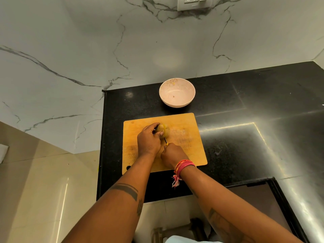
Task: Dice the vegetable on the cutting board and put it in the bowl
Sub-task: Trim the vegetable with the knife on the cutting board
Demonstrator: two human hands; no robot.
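Two hands are working: our left hand [148,139] is gripping the potato [163,130] on the cutting board [189,137], our right hand [172,153] clasping the knife [165,140]; slicing straight down seems best.

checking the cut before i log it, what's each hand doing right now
Left hand: curled round the potato, holding it on the cutting board.
Right hand: gripping the knife.

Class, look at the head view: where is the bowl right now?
The bowl stands on the black counter near the wall, just beyond the far edge of the cutting board, roughly centre of the view.
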